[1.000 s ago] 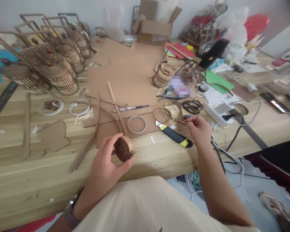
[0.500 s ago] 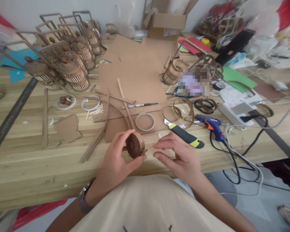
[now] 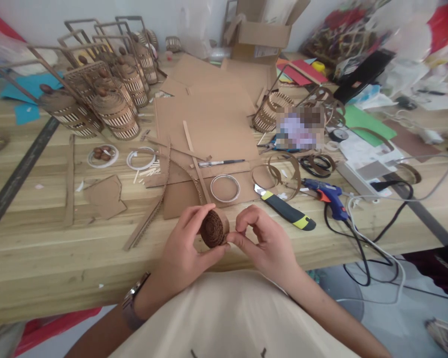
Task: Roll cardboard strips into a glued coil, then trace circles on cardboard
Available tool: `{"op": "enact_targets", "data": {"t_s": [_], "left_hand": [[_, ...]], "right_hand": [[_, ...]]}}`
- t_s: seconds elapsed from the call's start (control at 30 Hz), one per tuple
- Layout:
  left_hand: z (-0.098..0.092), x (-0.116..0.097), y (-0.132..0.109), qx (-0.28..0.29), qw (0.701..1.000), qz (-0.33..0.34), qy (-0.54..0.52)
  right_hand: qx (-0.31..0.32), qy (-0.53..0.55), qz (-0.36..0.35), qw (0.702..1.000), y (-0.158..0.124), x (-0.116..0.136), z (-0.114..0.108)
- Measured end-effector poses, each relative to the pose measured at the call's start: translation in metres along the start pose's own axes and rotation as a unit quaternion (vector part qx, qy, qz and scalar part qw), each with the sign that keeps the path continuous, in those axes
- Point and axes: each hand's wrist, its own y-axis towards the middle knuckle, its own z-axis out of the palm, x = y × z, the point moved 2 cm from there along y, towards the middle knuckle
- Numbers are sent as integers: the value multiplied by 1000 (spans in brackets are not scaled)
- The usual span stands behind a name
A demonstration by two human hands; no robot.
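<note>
Brown cardboard coil (image 3: 214,228) in my left hand (image 3: 182,246)'s grasp over the table (image 3: 48,263), I'd keep it steady while my right hand (image 3: 269,241), pinching or merely touching, I can't tell, meets its edge.

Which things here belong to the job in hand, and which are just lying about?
Job in hand:
roll, held in the left hand, with the right hand at its edge
probably glue gun and cutter, both lying close by

Seemingly just lying about:
green sheet
box
pen
</note>
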Motion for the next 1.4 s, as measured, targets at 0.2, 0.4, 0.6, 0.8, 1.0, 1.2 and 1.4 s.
{"op": "enact_targets", "data": {"t_s": [0.2,0.4,0.6,0.8,1.0,1.2,1.4], "left_hand": [[1,-3,1,2,994,76,78],[2,2,-1,26,999,29,35],[-1,1,-4,49,992,-49,-108],[-10,6,-10,33,976,-127,-175],[-17,6,-15,58,963,-171,-199],[-21,4,-18,92,956,-158,-228],[-25,10,-22,126,936,-188,-268]], "right_hand": [[32,6,67,997,0,-5,0],[25,32,100,994,1,-6,0],[91,85,153,980,14,-17,6],[145,28,76,986,43,-37,13],[198,-272,-264,904,84,-37,58],[264,-354,-427,789,118,-37,131],[257,-359,-495,748,122,-24,141]]}}
